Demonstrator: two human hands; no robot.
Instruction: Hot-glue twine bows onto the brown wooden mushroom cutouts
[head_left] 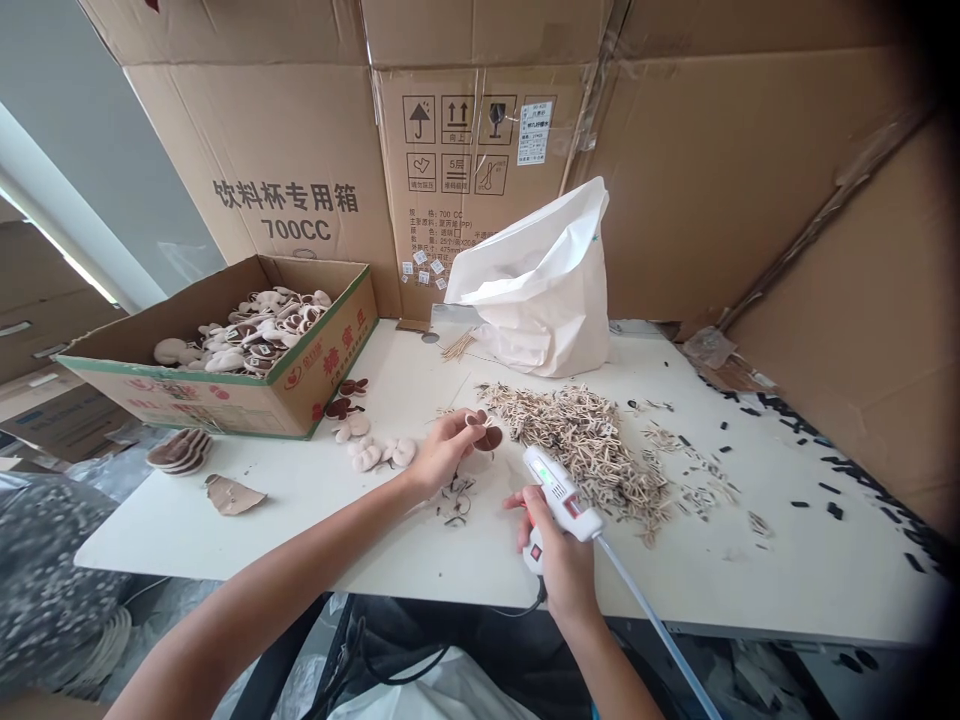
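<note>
My left hand point(444, 450) pinches a small brown mushroom-shaped piece point(486, 434) just above the white table point(315, 520), fingers closed on it. My right hand point(559, 560) grips a white hot glue gun point(561, 490) with a red switch; its nozzle points up-left toward that piece, a short gap away. A glue stick point(652, 620) juts from the gun's back. A heap of small wooden stems point(592, 445) lies right of my hands.
An open cardboard box point(300, 385) of finished mushroom pieces stands at the left, with loose caps point(371, 450) beside it. A white bag point(540, 290) stands behind. Big cardboard cartons point(675, 180) wall the back and right. Black scraps point(810, 480) dot the right side.
</note>
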